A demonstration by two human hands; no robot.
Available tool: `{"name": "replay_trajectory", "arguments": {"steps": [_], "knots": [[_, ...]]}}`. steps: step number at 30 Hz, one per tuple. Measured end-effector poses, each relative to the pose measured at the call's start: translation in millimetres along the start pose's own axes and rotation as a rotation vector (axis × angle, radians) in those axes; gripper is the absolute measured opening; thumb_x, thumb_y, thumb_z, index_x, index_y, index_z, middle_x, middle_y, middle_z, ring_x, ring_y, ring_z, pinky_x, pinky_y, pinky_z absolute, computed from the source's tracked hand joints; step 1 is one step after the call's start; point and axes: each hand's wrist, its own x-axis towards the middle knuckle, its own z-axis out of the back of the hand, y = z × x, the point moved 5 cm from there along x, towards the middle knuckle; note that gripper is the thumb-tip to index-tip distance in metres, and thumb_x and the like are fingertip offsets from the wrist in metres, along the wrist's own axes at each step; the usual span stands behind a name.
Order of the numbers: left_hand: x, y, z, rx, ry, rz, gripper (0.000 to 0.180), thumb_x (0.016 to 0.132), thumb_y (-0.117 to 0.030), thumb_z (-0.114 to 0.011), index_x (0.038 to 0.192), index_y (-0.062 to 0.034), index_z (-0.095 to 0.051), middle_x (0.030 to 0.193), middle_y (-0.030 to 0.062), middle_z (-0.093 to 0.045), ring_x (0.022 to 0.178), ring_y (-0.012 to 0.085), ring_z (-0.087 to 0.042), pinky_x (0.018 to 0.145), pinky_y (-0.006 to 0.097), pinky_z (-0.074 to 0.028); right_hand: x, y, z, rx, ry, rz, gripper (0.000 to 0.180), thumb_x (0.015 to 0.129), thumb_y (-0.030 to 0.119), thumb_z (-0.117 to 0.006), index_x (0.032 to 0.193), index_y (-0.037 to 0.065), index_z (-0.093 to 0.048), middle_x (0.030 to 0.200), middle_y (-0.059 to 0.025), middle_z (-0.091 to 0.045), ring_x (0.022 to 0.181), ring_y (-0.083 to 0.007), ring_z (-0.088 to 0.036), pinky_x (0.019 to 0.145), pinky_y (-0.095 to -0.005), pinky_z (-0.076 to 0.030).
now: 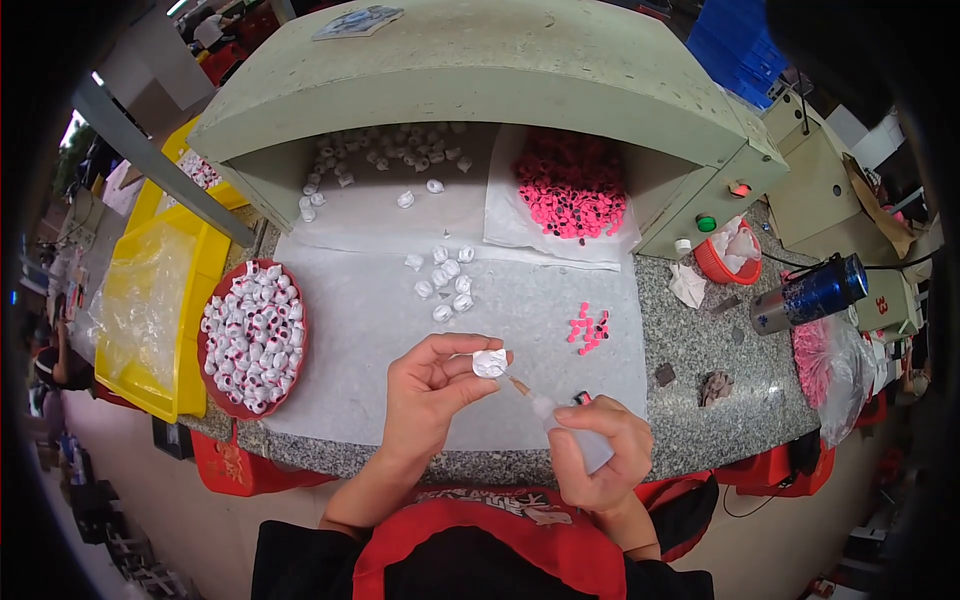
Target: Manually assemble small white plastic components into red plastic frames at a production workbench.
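Right hand (600, 450) grips a squeeze bottle (575, 440), nozzle touching a white piece (490, 362) pinched in the left hand (430, 390) fingers. Left, a red dish (208, 375) heaped with finished-looking pieces; a small cluster (442, 282) farther off likely awaits.

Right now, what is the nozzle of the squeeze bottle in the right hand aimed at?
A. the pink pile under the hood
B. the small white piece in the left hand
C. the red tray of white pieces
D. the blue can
B: the right hand tilts the bottle so its nozzle meets the white piece pinched in the left hand.
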Motion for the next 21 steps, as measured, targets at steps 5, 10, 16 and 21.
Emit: {"name": "replay_trajectory", "arguments": {"steps": [5, 10, 16, 21], "knots": [[0.1, -0.3, 0.4, 0.0, -0.014, -0.019, 0.033, 0.07, 0.015, -0.059, 0.1, 0.0034, -0.053, 0.102, 0.0166, -0.058, 0.096, 0.0294, -0.06, 0.083, 0.036, -0.05, -0.6, -2.1, 1.5, -0.02, -0.005, -0.003, 0.023, 0.064, -0.003, -0.065, 0.085, 0.001, -0.057, 0.062, -0.0077, -0.059, 0.044, -0.0165, -0.05, 0.04, -0.0258, -0.036], [0.5, 1.0, 0.1, 0.043, -0.01, -0.043, 0.034, 0.069, 0.015, -0.059, 0.1, 0.0038, -0.053, 0.103, 0.0168, -0.057, 0.096, 0.0294, -0.059, 0.083, 0.036, -0.05, 0.2, -0.1, 1.9, -0.002, 0.016, -0.002, 0.019, 0.065, -0.002, -0.064, 0.083, 0.001, -0.059, 0.066, -0.009, -0.061, 0.048, -0.0187, -0.056, 0.044, -0.0255, -0.042], [5.1, 7.7, 2.9, 0.058, -0.033, -0.018, 0.032, 0.071, 0.015, -0.058, 0.101, 0.0045, -0.053, 0.103, 0.0169, -0.058, 0.095, 0.0288, -0.06, 0.081, 0.033, -0.05, -19.6, -38.4, 9.5, 0.329, -0.204, -0.829, 0.017, 0.066, 0.004, -0.062, 0.081, -0.002, -0.059, 0.072, -0.0128, -0.063, 0.059, -0.0184, -0.06, 0.054, -0.0257, -0.047], [8.3, 21.7, -1.7, 0.042, 0.035, 0.031, 0.031, 0.073, 0.013, -0.059, 0.103, 0.0056, -0.053, 0.102, 0.0154, -0.059, 0.093, 0.0201, -0.061, 0.078, 0.027, -0.051, -55.1, -159.8, 33.9, 0.255, -0.221, -0.949, 0.018, 0.069, 0.006, -0.063, 0.085, -0.001, -0.061, 0.076, -0.0142, -0.064, 0.067, -0.0207, -0.063, 0.056, -0.0256, -0.049]]}}
